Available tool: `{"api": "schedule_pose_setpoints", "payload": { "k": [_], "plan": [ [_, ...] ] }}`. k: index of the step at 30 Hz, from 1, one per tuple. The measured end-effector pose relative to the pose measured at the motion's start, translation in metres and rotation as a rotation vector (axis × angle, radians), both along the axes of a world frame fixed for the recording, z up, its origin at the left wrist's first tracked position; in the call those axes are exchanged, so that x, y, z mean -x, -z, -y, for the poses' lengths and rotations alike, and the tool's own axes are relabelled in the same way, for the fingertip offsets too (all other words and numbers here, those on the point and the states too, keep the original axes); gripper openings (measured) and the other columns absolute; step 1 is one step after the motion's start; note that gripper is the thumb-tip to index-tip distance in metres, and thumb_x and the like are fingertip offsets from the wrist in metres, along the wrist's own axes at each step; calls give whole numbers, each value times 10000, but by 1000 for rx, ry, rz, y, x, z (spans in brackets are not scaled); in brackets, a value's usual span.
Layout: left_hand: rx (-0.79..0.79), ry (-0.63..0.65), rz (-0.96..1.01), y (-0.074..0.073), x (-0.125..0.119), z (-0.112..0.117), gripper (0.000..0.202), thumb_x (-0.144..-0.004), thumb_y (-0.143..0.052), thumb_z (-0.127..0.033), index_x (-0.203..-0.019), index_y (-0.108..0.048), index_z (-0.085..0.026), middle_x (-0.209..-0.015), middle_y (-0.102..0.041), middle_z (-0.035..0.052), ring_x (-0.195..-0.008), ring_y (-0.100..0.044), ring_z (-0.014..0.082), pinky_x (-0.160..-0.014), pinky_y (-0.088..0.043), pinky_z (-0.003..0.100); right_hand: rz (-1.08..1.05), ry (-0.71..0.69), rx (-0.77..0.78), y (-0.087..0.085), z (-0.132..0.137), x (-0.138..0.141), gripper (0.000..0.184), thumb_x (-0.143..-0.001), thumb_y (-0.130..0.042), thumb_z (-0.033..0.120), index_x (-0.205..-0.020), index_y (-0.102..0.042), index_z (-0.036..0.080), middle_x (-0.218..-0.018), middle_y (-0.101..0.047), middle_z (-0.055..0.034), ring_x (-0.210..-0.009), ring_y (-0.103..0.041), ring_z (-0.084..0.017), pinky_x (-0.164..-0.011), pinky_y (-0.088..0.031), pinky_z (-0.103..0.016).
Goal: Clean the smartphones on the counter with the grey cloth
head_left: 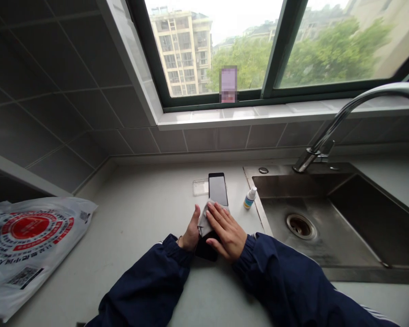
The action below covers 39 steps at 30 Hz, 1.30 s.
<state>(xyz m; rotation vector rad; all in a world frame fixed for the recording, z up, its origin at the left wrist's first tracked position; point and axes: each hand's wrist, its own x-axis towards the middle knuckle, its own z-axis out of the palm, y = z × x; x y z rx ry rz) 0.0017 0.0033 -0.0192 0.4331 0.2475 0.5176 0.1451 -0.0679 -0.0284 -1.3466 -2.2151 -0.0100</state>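
A black phone (218,188) lies screen-up on the grey counter (143,236), its near end hidden under my hands. My left hand (191,232) grips the phone's left edge, thumb pointing up. My right hand (226,231) lies flat on top with fingers together, pressing a small grey cloth (204,220) onto the screen. A clear phone case (200,187) lies just left of the phone's far end. A small white spray bottle (250,198) with a blue and yellow label stands to the right of the phone, beside the sink.
A steel sink (327,227) with a curved tap (330,136) fills the right side. A white plastic bag (23,245) with red print lies at the left. Dark tiled walls and a window ledge (259,113) close the back.
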Motion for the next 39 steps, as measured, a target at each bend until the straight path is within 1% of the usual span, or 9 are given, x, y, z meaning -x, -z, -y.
{"api": "schedule_pose_setpoints", "payload": {
  "k": [4, 7, 13, 16, 18, 22, 28, 35, 39],
  "plan": [
    [34, -11, 9, -1, 0, 0, 709, -954, -228, -605, -1456, -394, -132, -1376, -553, 153, -1359, -426, 265, -1184, -188, 414, -11, 20, -8, -1, -1, 0, 698, -962, -451, 406, -1513, -224, 43, -1591, -141, -184, -1481, -74, -328, -1161, -279, -522],
    [52, -13, -19, -1, 3, -1, 738, -936, -250, -637, -1441, -413, -125, -1343, -577, 166, -1323, -469, 282, -1167, -225, 430, -1, 17, -1, -1, 1, 3, 689, -960, -457, 404, -1503, -252, 32, -1588, -154, -184, -1481, -69, -326, -1165, -267, -516],
    [61, 8, -151, -9, 9, -7, 953, -806, -292, -808, -1328, -518, -43, -1169, -652, 233, -1164, -589, 349, -1060, -378, 475, -2, -161, -30, 5, 12, 20, 684, -955, -443, 490, -1472, -345, 52, -1550, -288, -167, -1474, -135, -318, -1172, -241, -519],
    [54, -17, -181, -11, 8, -8, 985, -783, -295, -831, -1296, -538, -26, -1115, -668, 236, -1122, -612, 349, -1026, -412, 462, 11, -221, -41, 7, 10, 17, 621, -970, -425, 455, -1447, -393, 59, -1538, -322, -154, -1470, -170, -302, -1172, -248, -509],
    [54, 9, -169, -10, 8, -7, 965, -794, -307, -817, -1314, -524, -34, -1126, -664, 230, -1129, -609, 345, -1031, -406, 457, 18, -240, -51, 6, 6, 10, 570, -975, -422, 411, -1433, -419, 71, -1530, -345, -141, -1467, -192, -283, -1167, -269, -490],
    [31, 99, -109, -5, 7, -6, 859, -859, -306, -739, -1398, -453, -87, -1227, -630, 206, -1207, -565, 326, -1085, -347, 451, 1, -115, -97, 4, -4, -5, 559, -970, -440, 359, -1448, -393, 73, -1528, -345, -155, -1466, -194, -283, -1151, -299, -491],
    [-27, 60, -59, 3, 4, -5, 751, -920, -314, -646, -1451, -394, -121, -1331, -583, 175, -1306, -485, 293, -1139, -278, 421, -15, 7, -82, 1, -5, -9, 609, -952, -465, 326, -1487, -318, 74, -1555, -277, -161, -1469, -173, -296, -1147, -311, -495],
    [-21, 38, -69, 1, 3, -5, 749, -929, -292, -638, -1435, -410, -99, -1292, -610, 181, -1262, -530, 289, -1115, -319, 419, -19, 7, -61, 4, -4, -4, 625, -952, -465, 356, -1482, -321, 57, -1556, -268, -175, -1474, -147, -305, -1151, -293, -510],
    [-6, 56, -146, -4, 6, -8, 828, -892, -278, -701, -1374, -474, -57, -1211, -646, 212, -1172, -594, 316, -1082, -356, 432, -19, -75, -71, 7, 1, 4, 614, -946, -472, 386, -1456, -375, 59, -1530, -328, -177, -1469, -168, -307, -1154, -275, -526]
  ]
}}
